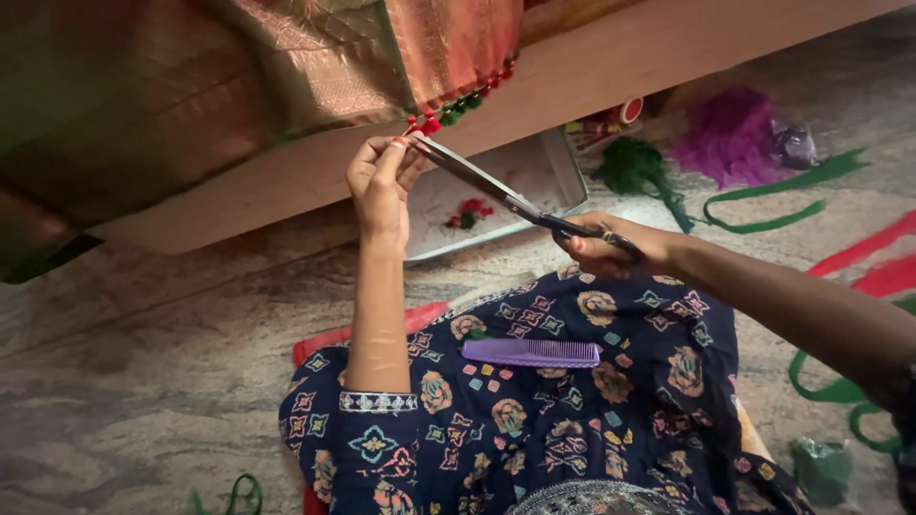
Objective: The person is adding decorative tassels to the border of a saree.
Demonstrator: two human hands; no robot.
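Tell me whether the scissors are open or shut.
Nearly shut: the scissors blades lie together as one line, tips at the red tassel pinched by the left hand.

Setting: a home room used as a floor-level craft and sewing spot. Evidence: mottled grey stone floor [172,381] serving as the work surface, the person seated on it in a dark flowered garment; a wooden bed frame [611,57] running across the top, with shiny woven cloth [286,67] in copper and green draped over it, its edge trimmed with red and green tassels [463,103]; loose bundles of green thread [634,167] and purple thread [730,129] on the floor; green ribbon strips [763,221] and red strips [873,259]; a shallow white tray [558,172] holding thread scraps; a purple comb [531,354] on the lap; scissors [506,195] in use.
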